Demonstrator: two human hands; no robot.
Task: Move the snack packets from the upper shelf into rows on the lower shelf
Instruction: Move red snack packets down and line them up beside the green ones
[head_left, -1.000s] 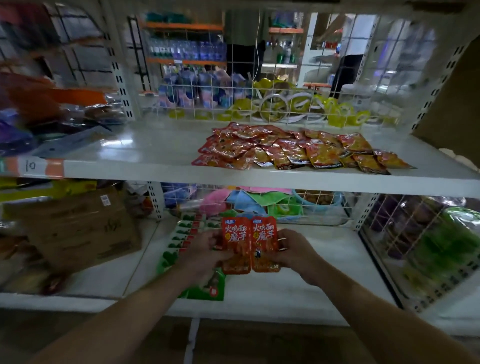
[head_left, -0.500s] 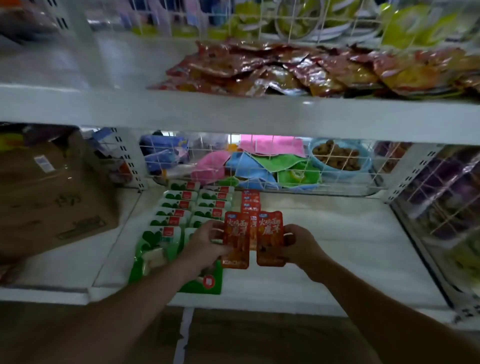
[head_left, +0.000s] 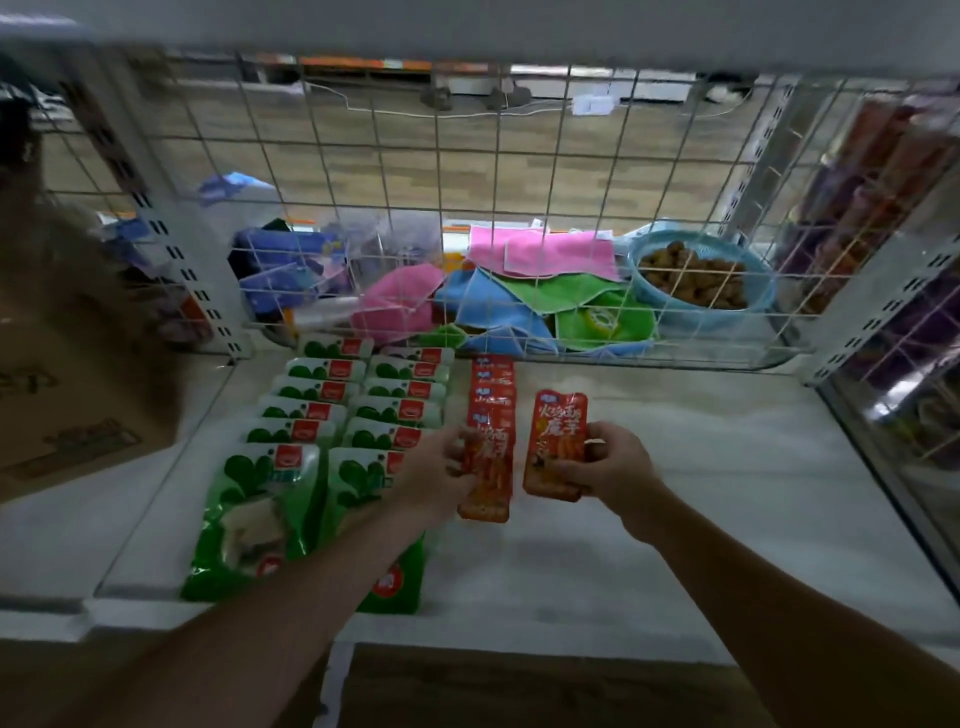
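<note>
snack packets (head_left: 558, 431) in left grip (head_left: 436, 475), right grip (head_left: 610, 465)

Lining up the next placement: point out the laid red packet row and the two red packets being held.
red packet row (head_left: 492, 385): head view, a rear packet's label.
left red packet (head_left: 491, 480): head view, bare lower front.
right red packet (head_left: 557, 434): head view, printed upper front.

Twelve green packets (head_left: 311, 389) are lying on the lower shelf (head_left: 701, 519), six to each of two columns. Beside them, red packets (head_left: 492, 382) are overlapping in one row. I'm counting four there, possibly five, as they're crowding together. Two more red packets are being held, one in the left hand (head_left: 441, 470) and one in the right hand (head_left: 615, 467). One blue basket (head_left: 636, 260) and one cardboard box (head_left: 78, 405) are sitting nearby.
</note>
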